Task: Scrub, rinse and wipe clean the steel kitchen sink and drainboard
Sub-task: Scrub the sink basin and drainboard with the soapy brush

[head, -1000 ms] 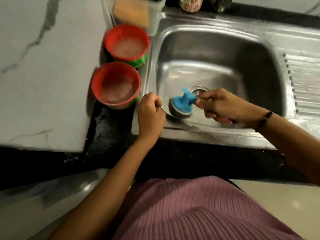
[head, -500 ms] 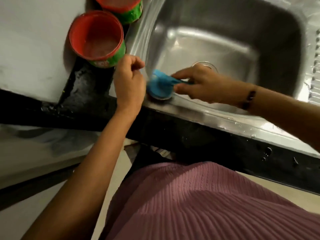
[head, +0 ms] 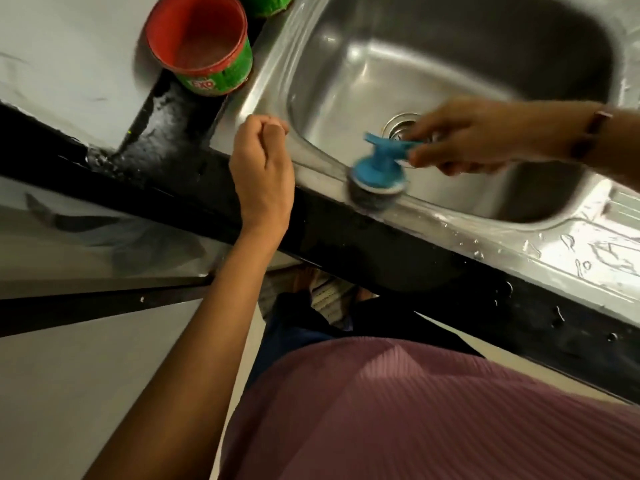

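Steel sink (head: pixel 433 57): basin is lying right of the table (head: pixel 69 81); the front rim is carrying water drops toward the drainboard (head: pixel 588 244).
Scrubber (head: pixel 377 174): blue-handled, its steel-wool pad is pressing on the front rim, at the basin's near edge.
Right hand (head: pixel 485 140): fingers are pinching the blue handle.
Left hand (head: pixel 263 168): fingers are curling into a fist, holding nothing, resting on the rim's left corner.
Red tub (head: pixel 201 43): is standing just beside the sink.
Technique: probably best keeping the pad flat, working in short overlapping strokes along the rim, bracing with the left hand.
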The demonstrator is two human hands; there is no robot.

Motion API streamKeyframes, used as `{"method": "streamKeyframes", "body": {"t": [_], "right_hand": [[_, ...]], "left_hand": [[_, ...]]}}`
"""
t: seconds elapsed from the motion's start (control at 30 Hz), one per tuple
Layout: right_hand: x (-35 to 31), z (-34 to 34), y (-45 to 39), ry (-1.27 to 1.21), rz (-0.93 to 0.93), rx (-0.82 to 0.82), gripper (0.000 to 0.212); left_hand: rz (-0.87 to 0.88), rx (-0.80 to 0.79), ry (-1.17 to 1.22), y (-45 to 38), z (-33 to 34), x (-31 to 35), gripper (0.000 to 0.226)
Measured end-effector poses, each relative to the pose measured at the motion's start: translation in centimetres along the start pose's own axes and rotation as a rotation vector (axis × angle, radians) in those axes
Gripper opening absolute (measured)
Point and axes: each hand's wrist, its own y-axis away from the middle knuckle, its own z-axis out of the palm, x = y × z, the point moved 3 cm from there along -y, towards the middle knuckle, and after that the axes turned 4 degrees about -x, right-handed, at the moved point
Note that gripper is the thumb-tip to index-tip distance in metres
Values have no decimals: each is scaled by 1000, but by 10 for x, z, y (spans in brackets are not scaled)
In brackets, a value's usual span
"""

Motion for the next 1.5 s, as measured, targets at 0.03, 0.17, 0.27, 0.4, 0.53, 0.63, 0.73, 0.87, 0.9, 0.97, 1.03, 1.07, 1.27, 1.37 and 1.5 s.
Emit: {"method": "streamKeyframes", "body": {"t": [0.03, 0.17, 0.27, 0.4, 0.53, 0.63, 0.73, 0.87, 0.9, 0.97, 1.03, 1.07, 1.27, 1.37, 1.5], "right_hand": [[14, -1, 22, -59, 41, 1, 31], [37, 12, 59, -131, 194, -63, 38], [7, 15, 6, -58, 87, 93, 14], [-23, 23, -16, 0, 79, 145, 12], [41, 26, 64, -137, 230, 211, 15], [73, 25, 113, -158, 409, 258, 9], [51, 29, 78, 17, 313, 367, 13], [-2, 40, 8, 156, 200, 438, 23], [-1, 41, 12, 188, 203, 462, 24], [24, 42, 48, 234, 274, 494, 22], [57, 41, 101, 225, 402, 561, 25], [69, 42, 123, 216, 466, 596, 26], [39, 68, 71, 157, 321, 663, 17], [35, 64, 67, 260, 300, 673, 20], [81, 64, 146, 329, 484, 715, 28]], "left_hand": [[1, -16, 18, 0, 1, 1, 20], [-7, -71, 89, 2, 12, -1, 18], [53, -87, 89, 3, 21, -2, 26], [197, -124, 43, 5, 29, 1, 42], [237, -261, -47, 10, 44, 2, 45], [321, -348, -93, 17, 53, 4, 42], [382, -423, -158, 20, 61, 8, 47], [503, -506, -283, 25, 65, 11, 73], [502, -538, -328, 26, 66, 10, 77], [465, -617, -421, 30, 67, 6, 80], [453, -686, -475, 32, 73, 4, 78], [457, -704, -488, 33, 76, 5, 77], [410, -730, -447, 28, 80, 2, 75], [442, -741, -431, 22, 82, 3, 75], [441, -744, -417, 18, 82, 8, 75]]}}
